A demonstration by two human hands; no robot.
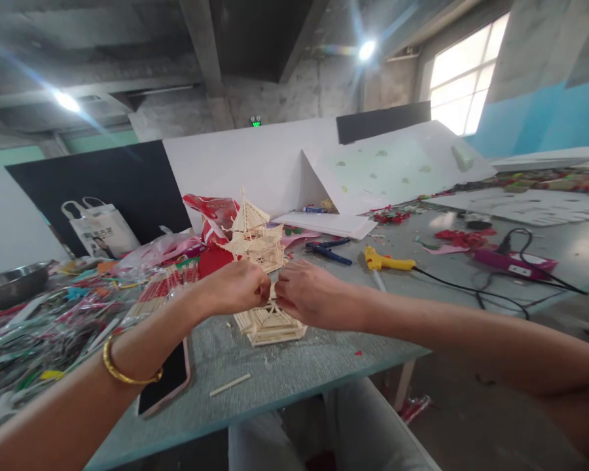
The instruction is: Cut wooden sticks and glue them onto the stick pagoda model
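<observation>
A pagoda-like model of pale wooden sticks (250,226) stands on the table, its pointed roof tiers rising behind my hands. Nearer to me lies a low, many-sided stick section (277,332) with an open frame on top; whether it joins the tiers behind is hidden. My left hand (238,286) is closed above the left side of this section, fingers curled inward. Close beside it, my right hand (314,294) is closed at the section's upper right. Anything pinched between the fingers is too small or covered. One loose stick (230,384) lies near the front edge.
A phone (165,379) lies beneath my left forearm. To the right are a yellow glue gun (390,260) with a black cord, dark blue pliers (330,250) and a purple power strip (515,263). Bundled sticks (152,291) and heaped craft pieces (44,340) cover the left.
</observation>
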